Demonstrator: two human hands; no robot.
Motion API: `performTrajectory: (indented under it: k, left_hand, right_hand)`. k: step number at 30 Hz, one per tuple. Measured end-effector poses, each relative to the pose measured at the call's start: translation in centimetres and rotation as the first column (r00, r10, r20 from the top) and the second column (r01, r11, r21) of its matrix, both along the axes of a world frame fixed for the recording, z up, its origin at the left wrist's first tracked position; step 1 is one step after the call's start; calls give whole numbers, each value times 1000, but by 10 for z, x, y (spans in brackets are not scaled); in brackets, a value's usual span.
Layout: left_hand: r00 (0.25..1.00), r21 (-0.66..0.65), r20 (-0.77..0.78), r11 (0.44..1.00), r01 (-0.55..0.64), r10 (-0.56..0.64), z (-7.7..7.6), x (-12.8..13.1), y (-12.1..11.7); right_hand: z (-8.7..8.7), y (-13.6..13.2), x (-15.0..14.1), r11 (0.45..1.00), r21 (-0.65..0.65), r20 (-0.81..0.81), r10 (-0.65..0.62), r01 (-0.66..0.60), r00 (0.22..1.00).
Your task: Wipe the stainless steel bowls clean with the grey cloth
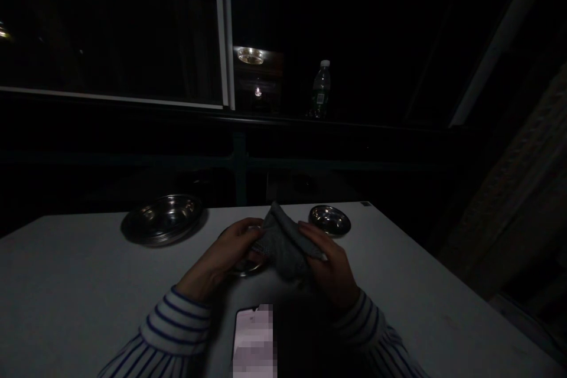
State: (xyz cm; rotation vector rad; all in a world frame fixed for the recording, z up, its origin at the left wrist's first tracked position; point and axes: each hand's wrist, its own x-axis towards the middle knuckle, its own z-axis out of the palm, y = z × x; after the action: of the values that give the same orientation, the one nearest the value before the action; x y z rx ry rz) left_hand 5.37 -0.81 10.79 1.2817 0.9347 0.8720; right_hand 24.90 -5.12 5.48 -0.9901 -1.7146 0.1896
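A grey cloth (286, 245) is bunched up between my two hands over the white table (398, 283). My right hand (330, 260) grips its right side, fingers closed on the fabric. On the other side, my left hand (237, 248) has its fingers curled at the cloth's left edge. Beneath and behind that hand shows part of a shiny metal dish (245, 269); whether the fingers hold it too I cannot tell. Just beyond my right hand sits a small metal bowl (330, 221).
Several nested metal dishes (162, 221) stand at the table's back left. A phone (253, 339) with a lit screen lies near me, between my forearms. Past the table, a plastic bottle (321, 91) stands on a dark ledge by the window frame (224, 29). The room is dim.
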Motion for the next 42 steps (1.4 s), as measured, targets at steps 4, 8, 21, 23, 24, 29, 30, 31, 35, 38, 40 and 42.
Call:
performTrajectory:
  k: [4,8,21,23,24,29,30,31,35,38,40,42]
  left_hand:
    - [988,-73,141,994,78,-67,0,-1,3]
    - [999,-12,40,1000,-6,7,-2,-2,3]
    - [984,188,-133,972,144,-120,4,1,-7]
    - [979,243,-168,958,153,-113,4,2,-6]
    - [975,282,-192,946,161,-108,3,1,-5]
    - [882,467,-470,855,227,23,-5,-15,5]
    - [827,473,-561,835,282,38,-7,-19,6]
    - [768,473,-639,808,351,40,-10,-22,7]
    - [614,476,-780,750,460,119,-23,-23,7]
    - [529,458,-832,745,486,166,-31,-18,4]
    - [513,458,-839,744,487,181,-33,-15,2]
    - [565,459,-811,765,453,152,-32,-14,2]
  right_hand:
    - [-4,-1,-4,981,173,445,-2,-83,896]
    - [-5,-1,-9,987,124,556,20,-107,831]
    - [-3,-1,-18,822,-432,-427,176,-371,887]
    - [-2,0,-19,823,-432,-429,172,-368,887]
    - [-2,1,-18,837,-429,-424,145,-339,894]
    - [-6,9,-6,871,-442,-609,-115,-216,785]
    - [-8,10,-4,873,-443,-639,-148,-204,755]
    - [-10,12,-3,872,-448,-656,-172,-196,735]
    - [-17,17,-1,855,-477,-701,-231,-203,675]
    - [-21,18,0,859,-474,-712,-243,-196,659]
    - [-23,18,0,869,-463,-709,-246,-173,661]
    - [-24,19,1,875,-457,-713,-251,-161,655]
